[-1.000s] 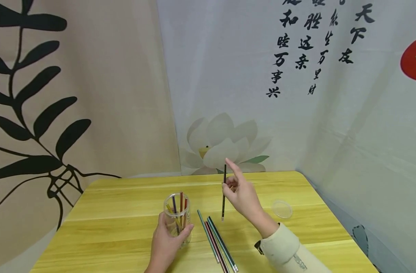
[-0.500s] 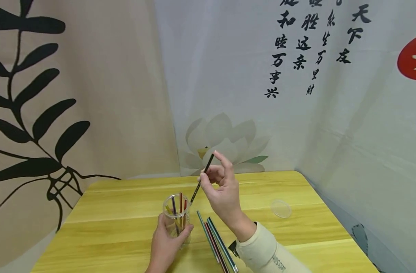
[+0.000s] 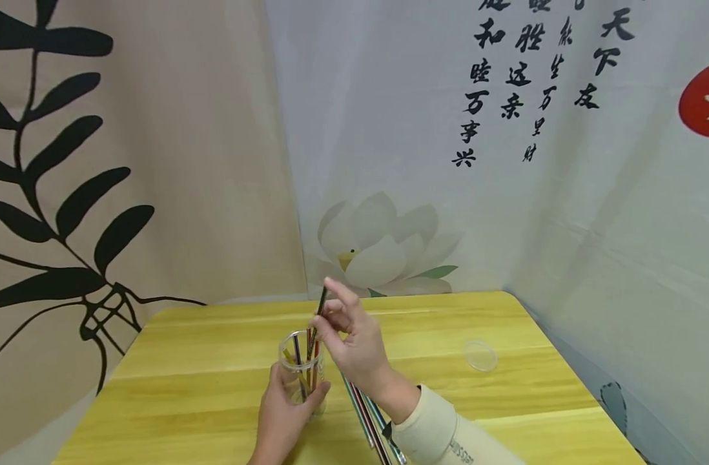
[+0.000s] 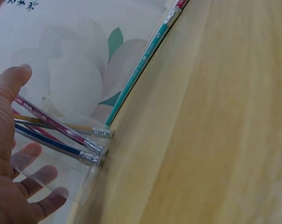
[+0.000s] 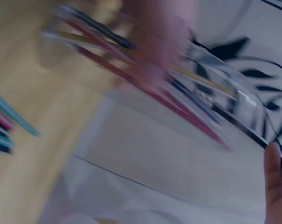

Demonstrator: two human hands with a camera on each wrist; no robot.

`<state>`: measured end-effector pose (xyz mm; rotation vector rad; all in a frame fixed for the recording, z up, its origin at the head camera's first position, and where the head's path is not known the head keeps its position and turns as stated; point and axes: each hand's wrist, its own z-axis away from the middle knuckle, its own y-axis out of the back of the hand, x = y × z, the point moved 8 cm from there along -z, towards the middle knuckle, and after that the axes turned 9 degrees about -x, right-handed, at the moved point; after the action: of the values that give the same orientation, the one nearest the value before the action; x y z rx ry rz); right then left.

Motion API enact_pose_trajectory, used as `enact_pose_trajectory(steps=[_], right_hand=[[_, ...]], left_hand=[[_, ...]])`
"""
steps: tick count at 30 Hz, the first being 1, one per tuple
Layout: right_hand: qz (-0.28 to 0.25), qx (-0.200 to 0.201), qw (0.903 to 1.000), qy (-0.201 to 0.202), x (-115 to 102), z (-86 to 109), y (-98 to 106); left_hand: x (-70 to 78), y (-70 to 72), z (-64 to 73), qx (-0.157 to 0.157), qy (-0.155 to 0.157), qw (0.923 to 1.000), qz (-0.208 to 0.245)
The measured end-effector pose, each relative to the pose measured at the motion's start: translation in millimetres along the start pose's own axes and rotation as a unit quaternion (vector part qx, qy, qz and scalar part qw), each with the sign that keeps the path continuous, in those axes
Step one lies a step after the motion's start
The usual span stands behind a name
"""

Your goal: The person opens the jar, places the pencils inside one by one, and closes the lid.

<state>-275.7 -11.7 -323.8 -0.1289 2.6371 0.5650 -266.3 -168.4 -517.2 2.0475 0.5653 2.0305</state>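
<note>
My left hand grips a clear plastic cup that stands on the table. Inside it lean several pencils, among them red, yellow and dark blue, their metal ferrules at the bottom in the left wrist view. Thumb and fingers of my right hand pinch a black pencil at the cup's mouth. Its lower part reaches into the opening among the other pencils; in the right wrist view the black pencil slants past the rim. That view is blurred.
Several teal and dark red pencils lie on the yellow wooden table right of the cup, partly behind my right wrist. A clear round disc lies farther right. Printed cloth hangs behind the table.
My right hand has moved left with the black pencil, from above the table to the cup, and the pencil's lower end is now inside the mouth. The left hand and cup have stayed put.
</note>
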Motion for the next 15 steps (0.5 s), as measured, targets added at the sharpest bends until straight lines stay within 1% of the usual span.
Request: enact_pose_trajectory(steps=[3,6,8,10,13,15], right_hand=[[0.058,-0.052,0.9969,-0.002,5.7,11.2,-19.8],[0.133,-0.084,0.9875,0.008,6.9,20.4,-30.6],[0.176,-0.095,0.9795,0.019,6.0,23.6,-34.8],[0.206,-0.103,0.9727,0.029,4.4,25.7,-37.4],[0.229,-0.106,0.9670,0.039,2.2,28.7,-40.3],[0.239,-0.101,0.9648,0.046,1.3,30.5,-41.5]], left_hand=[[-1.0,0.8,-0.2,-0.004,-0.008,0.9999,0.006],[-1.8,0.4,-0.8,-0.001,-0.018,0.9998,0.000],[-2.0,0.6,-1.4,0.001,-0.023,0.9997,-0.006],[-2.3,1.0,-1.3,0.002,-0.026,0.9996,-0.012],[-3.4,0.4,-0.7,-0.004,-0.024,0.9995,-0.017],[-4.2,0.3,-0.4,-0.003,-0.024,0.9995,-0.018]])
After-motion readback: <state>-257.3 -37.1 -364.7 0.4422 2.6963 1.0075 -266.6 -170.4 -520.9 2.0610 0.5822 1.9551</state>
